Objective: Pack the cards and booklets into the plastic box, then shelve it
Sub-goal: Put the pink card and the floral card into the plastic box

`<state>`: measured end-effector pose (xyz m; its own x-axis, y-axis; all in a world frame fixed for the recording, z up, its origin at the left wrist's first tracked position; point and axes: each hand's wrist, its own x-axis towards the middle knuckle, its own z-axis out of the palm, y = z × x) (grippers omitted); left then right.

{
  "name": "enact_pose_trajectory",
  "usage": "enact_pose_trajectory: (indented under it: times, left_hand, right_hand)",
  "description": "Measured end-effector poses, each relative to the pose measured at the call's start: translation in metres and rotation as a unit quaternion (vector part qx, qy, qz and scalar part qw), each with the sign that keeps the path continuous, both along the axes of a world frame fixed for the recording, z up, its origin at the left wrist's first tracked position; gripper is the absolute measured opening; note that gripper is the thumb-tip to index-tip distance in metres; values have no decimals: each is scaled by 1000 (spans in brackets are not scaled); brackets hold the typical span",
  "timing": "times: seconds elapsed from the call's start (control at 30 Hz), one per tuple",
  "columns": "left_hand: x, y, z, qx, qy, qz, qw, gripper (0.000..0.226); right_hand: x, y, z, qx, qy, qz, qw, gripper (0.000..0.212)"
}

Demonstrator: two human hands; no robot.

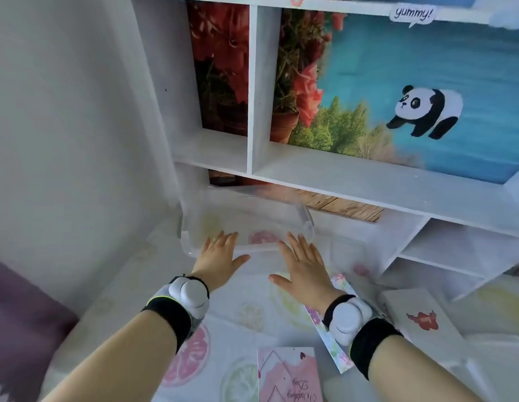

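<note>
A clear plastic box [246, 210] sits partly under the lowest shelf board, its near rim toward me. My left hand [219, 255] and my right hand [303, 262] lie flat with fingers spread, fingertips at the box's near rim, holding nothing. A pink card [287, 375] lies near the bottom edge. A floral card [330, 340] is partly hidden under my right wrist. A white booklet with a red mark [417, 317] rests to the right.
A white shelf unit [368, 181] with a panda and flower backdrop stands ahead, with small compartments at lower right [443, 250]. The surface is a fruit-print cloth [240, 314]. A grey wall [64, 126] is on the left, purple fabric [17, 320] at lower left.
</note>
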<state>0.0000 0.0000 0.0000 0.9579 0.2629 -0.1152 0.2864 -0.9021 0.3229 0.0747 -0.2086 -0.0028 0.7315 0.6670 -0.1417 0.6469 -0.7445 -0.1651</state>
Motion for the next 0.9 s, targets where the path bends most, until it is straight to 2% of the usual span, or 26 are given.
enact_pose_trajectory:
  times: [0.07, 0.17, 0.27, 0.47, 0.57, 0.9]
  left_hand:
    - [9, 4, -3, -1, 9, -10, 1000, 66]
    - [18, 10, -10, -6, 20, -28, 999, 52]
    - [17, 13, -9, -40, 3, -11, 999, 36]
    - [6, 19, -9, -84, 16, 2, 996, 36]
    - [-10, 22, -7, -96, 27, 5, 995, 43]
    - [-85, 14, 7, -114, 80, 26, 990, 41]
  right_hand:
    - [6, 7, 2, 7, 8, -11, 1000, 113]
    - [19, 17, -6, 4, 10, -31, 999, 86]
    - [22, 20, -12, 23, 1, -34, 999, 71]
    - [21, 19, -20, 110, -27, -42, 993, 41]
    - [16, 12, -25, 122, -12, -43, 992, 34]
    - [-37, -6, -14, 158, 79, 35, 984, 36]
